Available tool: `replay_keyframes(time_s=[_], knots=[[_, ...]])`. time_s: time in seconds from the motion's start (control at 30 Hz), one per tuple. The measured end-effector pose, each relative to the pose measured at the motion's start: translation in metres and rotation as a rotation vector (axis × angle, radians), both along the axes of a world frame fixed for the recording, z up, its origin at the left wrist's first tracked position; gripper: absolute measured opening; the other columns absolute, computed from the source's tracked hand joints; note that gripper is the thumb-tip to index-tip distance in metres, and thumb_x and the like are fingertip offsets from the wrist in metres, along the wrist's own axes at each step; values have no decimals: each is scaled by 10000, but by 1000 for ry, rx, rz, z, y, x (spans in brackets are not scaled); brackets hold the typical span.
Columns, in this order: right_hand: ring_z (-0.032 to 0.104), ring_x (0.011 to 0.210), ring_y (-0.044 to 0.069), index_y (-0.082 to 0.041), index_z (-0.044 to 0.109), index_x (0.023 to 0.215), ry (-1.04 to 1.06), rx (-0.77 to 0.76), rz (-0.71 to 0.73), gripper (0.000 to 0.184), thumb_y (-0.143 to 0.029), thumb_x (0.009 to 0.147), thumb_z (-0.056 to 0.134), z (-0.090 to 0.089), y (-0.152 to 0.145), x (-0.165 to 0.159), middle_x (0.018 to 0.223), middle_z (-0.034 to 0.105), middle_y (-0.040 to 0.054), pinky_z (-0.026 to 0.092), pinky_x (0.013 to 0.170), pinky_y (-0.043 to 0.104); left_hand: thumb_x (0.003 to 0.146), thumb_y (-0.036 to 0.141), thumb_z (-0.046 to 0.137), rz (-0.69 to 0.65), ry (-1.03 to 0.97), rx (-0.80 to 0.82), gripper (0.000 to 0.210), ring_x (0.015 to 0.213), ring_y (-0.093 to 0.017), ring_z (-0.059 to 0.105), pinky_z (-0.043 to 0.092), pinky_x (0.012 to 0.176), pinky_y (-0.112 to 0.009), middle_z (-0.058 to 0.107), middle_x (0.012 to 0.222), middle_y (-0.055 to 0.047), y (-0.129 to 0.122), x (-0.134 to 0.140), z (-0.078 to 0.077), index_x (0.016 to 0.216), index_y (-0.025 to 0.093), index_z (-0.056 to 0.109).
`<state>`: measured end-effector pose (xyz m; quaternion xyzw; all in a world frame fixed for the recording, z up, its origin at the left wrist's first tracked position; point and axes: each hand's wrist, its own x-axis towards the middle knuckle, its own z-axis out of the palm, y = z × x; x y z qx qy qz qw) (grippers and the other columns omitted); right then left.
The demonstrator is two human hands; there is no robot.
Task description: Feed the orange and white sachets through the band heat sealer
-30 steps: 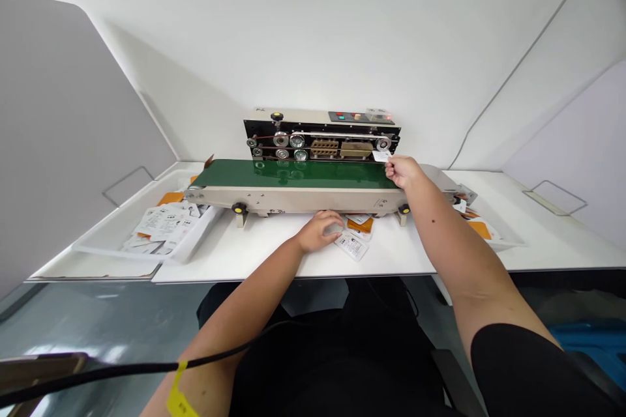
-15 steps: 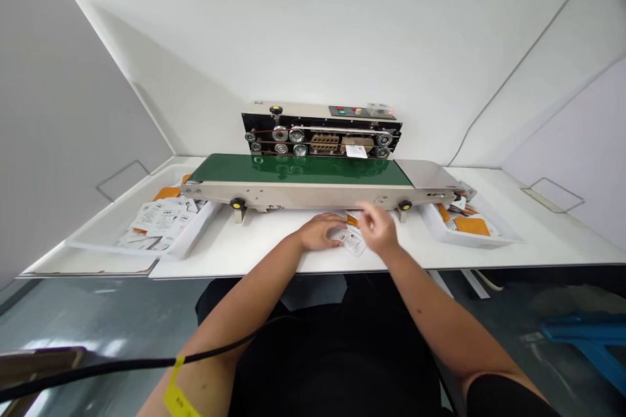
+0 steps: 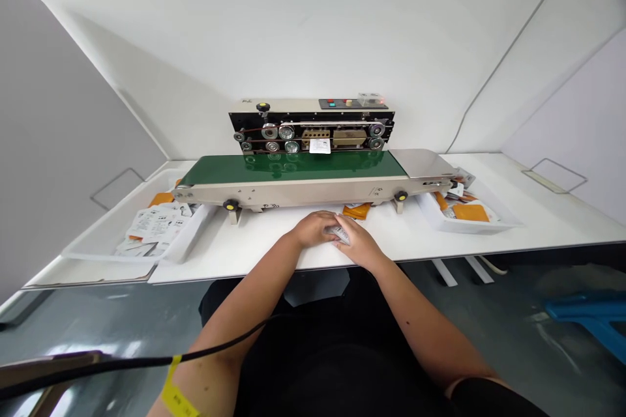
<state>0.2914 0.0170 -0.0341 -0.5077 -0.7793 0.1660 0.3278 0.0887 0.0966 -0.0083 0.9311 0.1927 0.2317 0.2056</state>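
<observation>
Both hands (image 3: pixel 336 232) hold a white packet (image 3: pixel 341 234) before the conveyor (image 3: pixel 293 194).

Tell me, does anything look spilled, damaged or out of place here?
Nothing looks spilled or damaged. Slightly odd: loose orange packets on the table by the machine, while similar ones sit in the left bin and right bin.

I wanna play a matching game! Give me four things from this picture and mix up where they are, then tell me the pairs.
1. Shiny green flat belt
2. Blue plastic object
3. Yellow strip-shaped tag
4. Bare left hand and bare right hand

A. On a long black cable
B. Meeting at a small white printed packet
C. Below the round metal rollers
D. Low by the picture's right edge

Pairs: 1-C, 2-D, 3-A, 4-B
</observation>
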Motion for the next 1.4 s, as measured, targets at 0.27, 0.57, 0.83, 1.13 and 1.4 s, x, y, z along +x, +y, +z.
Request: replay_keyframes(time_s=[0.27, 0.57, 0.83, 1.13, 1.4], knots=[[664, 1218, 237, -264, 671, 1329, 281, 83, 10, 395, -262, 942, 591, 3, -5, 11, 1285, 706, 85, 524, 1088, 421, 1035, 397, 581, -5, -61, 97, 276, 987, -226, 722, 510, 940, -341, 794, 1059, -101, -2, -1, 6, 1134, 241, 786], [730, 923, 254, -221, 758, 1143, 503, -53, -217, 363, -485, 967, 582, -6, -9, 15, 1064, 775, 85, 601, 840, 386, 957, 510, 654, 244, -306, -309, 432, 717, -140, 597, 461, 642, -236, 715, 868, -39, -10, -1, 4, 1235, 189, 734], [673, 718, 211, -209, 762, 968, 645, -254, -188, 343, -523, 883, 653, -3, -5, 18, 831, 742, 41, 551, 642, 316, 871, 561, 729, 190, -327, -616, 463, 622, -110, 522, 404, 584, -223, 583, 702, 26, -12, 1, 6, 1090, 159, 665], [545, 546, 110, -184, 718, 928, 838, 59, -358, 275, -414, 784, 754, 110, 42, 96, 669, 647, -15, 425, 492, 206, 921, 471, 702, 185, -392, -504, 481, 722, -141, 615, 463, 685, -260, 702, 876, -40, -7, -3, 6, 1255, 179, 517], [395, 409, 51, -179, 536, 737, 1067, -34, -684, 127, -91, 789, 611, 185, 137, 143, 538, 552, -33, 282, 371, 141, 934, 377, 640, 241, -201, -290, 377, 683, -136, 593, 461, 665, -261, 742, 895, -19, -8, -6, 6, 1254, 199, 557]])
